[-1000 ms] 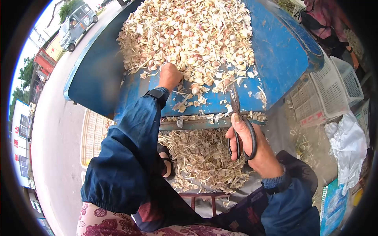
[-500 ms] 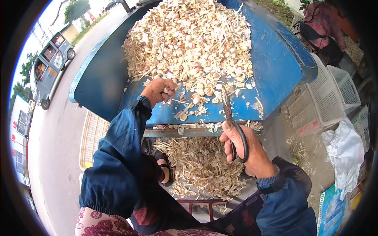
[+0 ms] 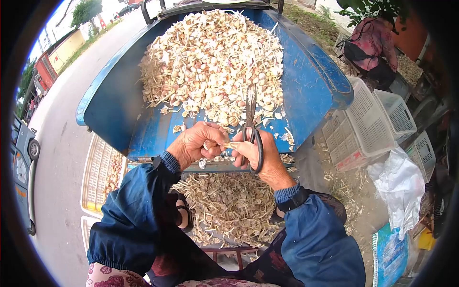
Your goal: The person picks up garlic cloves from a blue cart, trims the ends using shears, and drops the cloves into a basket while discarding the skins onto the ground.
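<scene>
My left hand is closed around a garlic clove at the front edge of the blue cart bed. In my right hand are dark metal scissors, their blades pointing up and away from me. The right thumb and fingertips meet the left fingertips at a pale, dry bit of garlic stem or skin. Beyond both hands lies a big pile of garlic cloves mixed with dry skins and stems. Some loose cloves lie near the scissors.
Below the cart edge is a heap of dry skins and stems between my feet. A crate with garlic stands left, white crates right, near a white bag and blue sack. A person sits at upper right. A vehicle is on the road.
My right hand has moved left with the scissors to meet my left hand, and their fingertips now touch. The view has shifted, and the vehicle stands lower at the left edge.
</scene>
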Motion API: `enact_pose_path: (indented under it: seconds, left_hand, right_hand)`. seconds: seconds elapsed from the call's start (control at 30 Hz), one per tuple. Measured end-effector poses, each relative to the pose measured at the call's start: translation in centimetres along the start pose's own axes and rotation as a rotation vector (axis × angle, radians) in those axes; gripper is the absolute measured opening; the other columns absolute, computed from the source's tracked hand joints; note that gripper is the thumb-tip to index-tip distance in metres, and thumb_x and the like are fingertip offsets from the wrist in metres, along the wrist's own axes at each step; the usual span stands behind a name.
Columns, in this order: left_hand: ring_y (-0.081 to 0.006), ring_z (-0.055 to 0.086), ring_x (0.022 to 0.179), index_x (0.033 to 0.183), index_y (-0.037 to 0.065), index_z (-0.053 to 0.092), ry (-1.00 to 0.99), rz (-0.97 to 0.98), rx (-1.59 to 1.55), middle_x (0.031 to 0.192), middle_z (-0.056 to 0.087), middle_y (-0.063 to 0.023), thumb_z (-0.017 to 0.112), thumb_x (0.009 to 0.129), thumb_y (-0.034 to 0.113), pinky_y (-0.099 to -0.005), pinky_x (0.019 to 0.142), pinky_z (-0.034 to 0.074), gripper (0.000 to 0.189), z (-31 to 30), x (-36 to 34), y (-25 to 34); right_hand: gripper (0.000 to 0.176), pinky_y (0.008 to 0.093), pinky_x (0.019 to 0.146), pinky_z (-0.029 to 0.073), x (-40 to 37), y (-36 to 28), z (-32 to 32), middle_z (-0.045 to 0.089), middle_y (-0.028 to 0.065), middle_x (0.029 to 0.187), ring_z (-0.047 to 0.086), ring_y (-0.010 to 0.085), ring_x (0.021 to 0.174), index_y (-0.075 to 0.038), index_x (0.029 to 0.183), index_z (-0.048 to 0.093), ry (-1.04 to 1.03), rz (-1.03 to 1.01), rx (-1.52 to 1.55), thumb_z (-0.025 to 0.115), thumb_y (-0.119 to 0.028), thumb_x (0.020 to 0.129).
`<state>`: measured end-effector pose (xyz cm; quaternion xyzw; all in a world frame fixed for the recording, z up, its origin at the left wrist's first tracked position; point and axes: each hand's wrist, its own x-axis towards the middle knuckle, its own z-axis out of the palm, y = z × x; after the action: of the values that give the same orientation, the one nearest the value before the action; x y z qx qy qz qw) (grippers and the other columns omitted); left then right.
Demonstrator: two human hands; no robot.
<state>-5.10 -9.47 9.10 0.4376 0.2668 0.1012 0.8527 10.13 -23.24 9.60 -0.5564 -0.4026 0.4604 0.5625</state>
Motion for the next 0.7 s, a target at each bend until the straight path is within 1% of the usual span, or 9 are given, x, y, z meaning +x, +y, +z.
enact_pose_path:
  seconds: [0.07, 0.2, 0.23, 0.33, 0.37, 0.5, 0.53, 0.6, 0.7]
  left_hand:
    - [-0.0091, 0.039, 0.041, 0.079, -0.006, 0.06, -0.006, 0.04, -0.054, 0.051, 0.043, -0.0018, 0.064, 0.076, -0.003, -0.0223, 0.037, 0.024, 0.005, 0.6, -0.3, -0.2]
    - [-0.0112, 0.048, 0.047, 0.086, -0.007, 0.062, 0.027, 0.146, -0.15, 0.057, 0.05, -0.004, 0.062, 0.083, -0.003, -0.0226, 0.038, 0.028, 0.005, 2.1, -1.3, 0.2]
    - [-0.0112, 0.046, 0.043, 0.092, -0.008, 0.064, -0.009, 0.191, -0.156, 0.075, 0.065, -0.0159, 0.061, 0.084, 0.002, -0.021, 0.036, 0.029, 0.013, 2.0, -1.1, 0.0]
    - [-0.0124, 0.052, 0.046, 0.104, -0.01, 0.065, 0.044, 0.256, -0.048, 0.08, 0.068, -0.0175, 0.061, 0.085, 0.003, -0.0211, 0.037, 0.033, 0.023, 3.3, -2.2, 0.2]
    - [-0.0133, 0.056, 0.049, 0.11, -0.009, 0.066, -0.002, 0.287, -0.034, 0.083, 0.069, -0.0187, 0.062, 0.084, 0.0, -0.0216, 0.039, 0.036, 0.028, 3.1, -2.3, 0.0]
    - [-0.0114, 0.055, 0.05, 0.107, -0.006, 0.069, -0.021, 0.357, 0.114, 0.082, 0.07, -0.0148, 0.064, 0.08, -0.008, -0.0237, 0.044, 0.04, 0.027, 4.0, -3.3, 0.2]
    - [-0.0106, 0.053, 0.05, 0.103, -0.006, 0.07, 0.103, 0.37, 0.234, 0.078, 0.069, -0.0123, 0.066, 0.08, -0.005, -0.0237, 0.044, 0.039, 0.023, 4.8, -3.7, 0.4]
    - [-0.01, 0.051, 0.049, 0.1, -0.007, 0.07, 0.055, 0.408, 0.238, 0.069, 0.066, -0.0094, 0.069, 0.08, -0.002, -0.0232, 0.044, 0.038, 0.021, 4.9, -4.5, 0.9]
    - [-0.0093, 0.049, 0.046, 0.098, -0.008, 0.07, 0.151, 0.477, 0.413, 0.06, 0.061, -0.0063, 0.071, 0.08, -0.001, -0.0234, 0.043, 0.037, 0.02, 4.2, -5.1, 2.2]
  right_hand:
    - [0.019, 0.0262, 0.043, 0.046, -0.1, 0.3, 0.0, 0.064, 0.0085, 0.069, 0.062, 0.0142, 0.052, 0.002, 0.091, 0.06, -0.029, 0.019, 0.078, 0.062, -0.014, 0.082]
    - [0.019, 0.0266, 0.046, 0.048, -0.2, 0.0, -0.5, 0.066, 0.0093, 0.075, 0.064, 0.015, 0.058, -0.001, 0.092, 0.061, -0.112, -0.016, 0.323, 0.063, -0.017, 0.083]
    - [0.018, 0.0282, 0.049, 0.049, -0.3, -0.1, -0.6, 0.066, 0.0095, 0.077, 0.064, 0.0163, 0.061, -0.002, 0.093, 0.061, -0.124, 0.0, 0.395, 0.064, -0.018, 0.084]
    - [0.02, 0.0296, 0.049, 0.049, 0.1, -0.1, -0.7, 0.067, 0.0092, 0.078, 0.064, 0.0171, 0.06, -0.001, 0.094, 0.062, -0.155, -0.037, 0.48, 0.064, -0.018, 0.084]
    - [0.019, 0.0298, 0.05, 0.049, 0.0, -0.2, -0.7, 0.067, 0.009, 0.078, 0.063, 0.0171, 0.06, -0.002, 0.093, 0.062, -0.16, -0.054, 0.467, 0.063, -0.019, 0.085]
    - [0.023, 0.0285, 0.052, 0.05, 0.1, -0.7, -0.3, 0.065, 0.0076, 0.076, 0.063, 0.0161, 0.061, 0.0, 0.094, 0.065, -0.236, -0.078, 0.456, 0.061, -0.021, 0.086]
    - [0.025, 0.0281, 0.052, 0.05, 0.3, -0.1, -0.2, 0.065, 0.0067, 0.075, 0.063, 0.0155, 0.061, 0.001, 0.097, 0.065, -0.247, -0.063, 0.466, 0.061, -0.022, 0.086]
    - [0.028, 0.0278, 0.051, 0.049, -0.1, -0.8, 0.3, 0.064, 0.0064, 0.073, 0.062, 0.0155, 0.06, 0.001, 0.101, 0.065, -0.3, -0.045, 0.533, 0.062, -0.023, 0.087]
    - [0.027, 0.0285, 0.05, 0.05, -0.5, -0.7, 0.5, 0.064, 0.0086, 0.075, 0.063, 0.0167, 0.06, 0.001, 0.097, 0.062, -0.243, -0.073, 0.492, 0.063, -0.024, 0.088]
